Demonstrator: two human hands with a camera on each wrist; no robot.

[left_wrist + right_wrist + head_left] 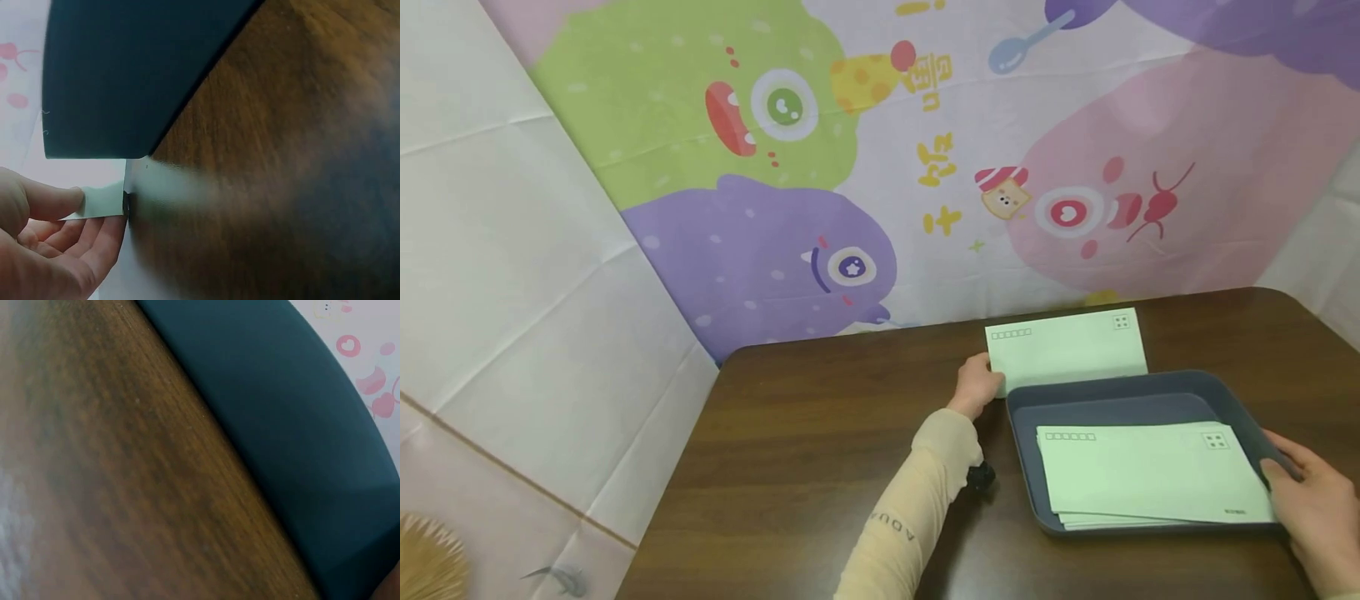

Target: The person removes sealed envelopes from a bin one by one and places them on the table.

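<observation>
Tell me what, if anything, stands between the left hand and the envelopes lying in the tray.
The tray does: its raised far-left corner separates the left hand from the envelopes in it. The only other thing visible there is the envelope in that hand, behind the tray.

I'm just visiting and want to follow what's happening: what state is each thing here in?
Tray: right side up, loaded
Envelope pile: inside the tray, printed side up, edges uneven
Far envelope: printed side showing, partly hidden behind the tray; sealed or not, can't tell
Left hand: pinching the far envelope's left end
Right hand: gripping the tray's right side
Cartoon cloth: hanging, creased
</observation>
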